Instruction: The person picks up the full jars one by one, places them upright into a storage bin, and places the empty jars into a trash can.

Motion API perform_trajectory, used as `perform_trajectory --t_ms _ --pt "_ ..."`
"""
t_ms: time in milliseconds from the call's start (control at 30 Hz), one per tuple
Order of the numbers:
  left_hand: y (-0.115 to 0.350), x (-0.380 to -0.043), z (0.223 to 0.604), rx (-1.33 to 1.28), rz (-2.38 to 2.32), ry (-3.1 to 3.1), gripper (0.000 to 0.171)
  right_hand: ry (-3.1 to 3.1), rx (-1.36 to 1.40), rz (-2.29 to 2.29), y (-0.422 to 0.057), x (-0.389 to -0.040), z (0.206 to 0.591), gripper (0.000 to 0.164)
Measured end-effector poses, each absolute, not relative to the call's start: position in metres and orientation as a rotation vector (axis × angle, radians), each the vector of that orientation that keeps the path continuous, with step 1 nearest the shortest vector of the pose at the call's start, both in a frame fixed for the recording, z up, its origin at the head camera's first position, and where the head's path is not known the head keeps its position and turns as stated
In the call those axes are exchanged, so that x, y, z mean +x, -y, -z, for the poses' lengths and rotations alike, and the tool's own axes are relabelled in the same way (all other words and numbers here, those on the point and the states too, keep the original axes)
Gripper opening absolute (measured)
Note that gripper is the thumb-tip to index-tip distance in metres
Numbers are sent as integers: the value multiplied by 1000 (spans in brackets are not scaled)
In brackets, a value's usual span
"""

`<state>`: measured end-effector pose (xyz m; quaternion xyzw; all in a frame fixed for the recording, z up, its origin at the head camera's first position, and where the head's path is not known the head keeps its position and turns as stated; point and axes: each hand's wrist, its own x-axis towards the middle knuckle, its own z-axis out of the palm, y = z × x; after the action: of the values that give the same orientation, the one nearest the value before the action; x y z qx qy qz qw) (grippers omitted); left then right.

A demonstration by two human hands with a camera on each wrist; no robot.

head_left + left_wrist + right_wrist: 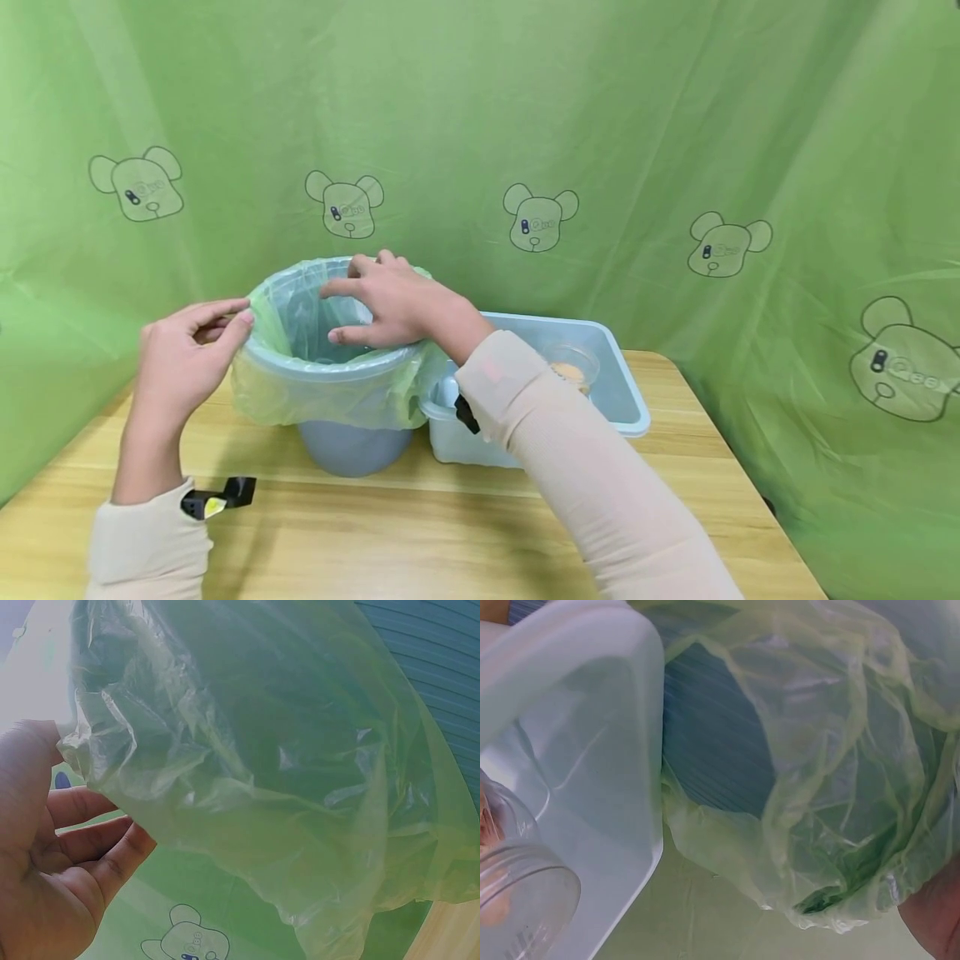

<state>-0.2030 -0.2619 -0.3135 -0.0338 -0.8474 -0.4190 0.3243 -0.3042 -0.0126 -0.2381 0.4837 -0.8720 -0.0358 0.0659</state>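
Observation:
A grey-blue trash can (352,450) stands on the table, lined with a thin, translucent yellow-green trash bag (322,396) folded out over its rim. At the left of the rim, my left hand (187,350) pinches the bag's edge between thumb and index finger; the other fingers curl loosely below the bag (225,780) in the left wrist view. My right hand (390,300) reaches over the can's mouth from the right, fingers spread and bent, nothing in its grasp. In the right wrist view, only part of that hand (934,919) shows beside the crumpled bag (817,772).
Right of the can sits a light blue plastic tub (615,375), close against the bag. Inside it lies a clear round container (573,362) with something orange-tan. The wooden table (360,542) has a green printed curtain (450,125) behind it.

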Motion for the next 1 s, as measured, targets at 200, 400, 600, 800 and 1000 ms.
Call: perform_trajectory --t_ms 200,400,600,800,1000 --pt "263 -204 314 -85 1096 2226 35 2634 1431 108 13 -302 237 59" --pt "263 -202 315 -72 1091 2240 37 2611 1435 110 11 -301 235 61" --pt "266 -202 314 -69 1082 2239 37 2555 1415 80 8 -297 229 56" --pt "269 -200 315 -80 1075 2237 36 2515 1426 26 3 -292 224 54" --pt "274 -198 313 -81 1053 2254 36 2495 1394 15 -6 -286 221 53"
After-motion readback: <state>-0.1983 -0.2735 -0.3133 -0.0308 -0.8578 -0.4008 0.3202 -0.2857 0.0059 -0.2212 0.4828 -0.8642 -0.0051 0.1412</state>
